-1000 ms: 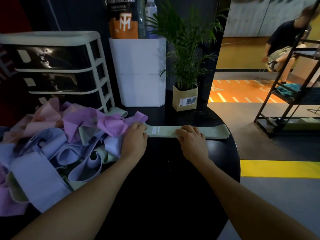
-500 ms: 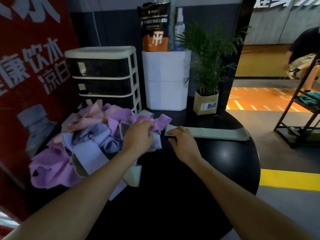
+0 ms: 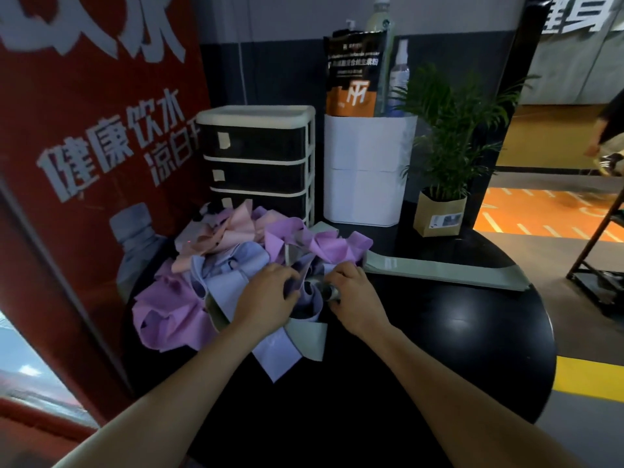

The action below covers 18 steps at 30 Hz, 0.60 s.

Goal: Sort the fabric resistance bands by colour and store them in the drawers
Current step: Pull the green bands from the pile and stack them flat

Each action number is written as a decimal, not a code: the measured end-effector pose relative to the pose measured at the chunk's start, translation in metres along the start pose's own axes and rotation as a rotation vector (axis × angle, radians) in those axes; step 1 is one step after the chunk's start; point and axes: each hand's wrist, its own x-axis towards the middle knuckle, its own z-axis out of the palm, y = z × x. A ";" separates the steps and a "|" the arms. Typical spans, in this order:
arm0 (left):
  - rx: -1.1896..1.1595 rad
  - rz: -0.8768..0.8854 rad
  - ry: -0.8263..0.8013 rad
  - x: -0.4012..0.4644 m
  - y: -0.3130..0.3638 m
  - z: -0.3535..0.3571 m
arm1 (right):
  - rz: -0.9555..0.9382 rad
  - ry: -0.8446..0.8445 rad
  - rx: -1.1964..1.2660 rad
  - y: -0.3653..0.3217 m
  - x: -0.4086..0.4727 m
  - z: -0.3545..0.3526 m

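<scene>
The pile of fabric bands lies in the middle left of the frame, on the left part of the round black table. It mixes purple, lilac-blue, pink and grey-green bands, all tangled. Both hands are at the right edge of this pile. The left hand has its fingers curled into a lilac-blue band and grips it. The right hand is just beside it, with fingers bent down on the same band; what exactly it pinches, one cannot tell. To the right of the hands, flat grey-green bands lie stacked on the table, reaching to its right edge. Behind the pile, in the upper middle, stands the drawer unit with dark drawers, all closed. Right of it are a white container and a potted plant. A red banner fills the left side.
</scene>
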 end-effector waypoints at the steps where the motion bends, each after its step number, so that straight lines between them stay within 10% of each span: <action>1: -0.006 -0.002 -0.011 -0.001 -0.001 0.000 | -0.008 0.027 -0.017 -0.001 0.001 0.001; 18: -0.520 0.197 0.125 0.031 0.024 -0.043 | -0.127 0.269 0.335 -0.057 0.069 -0.091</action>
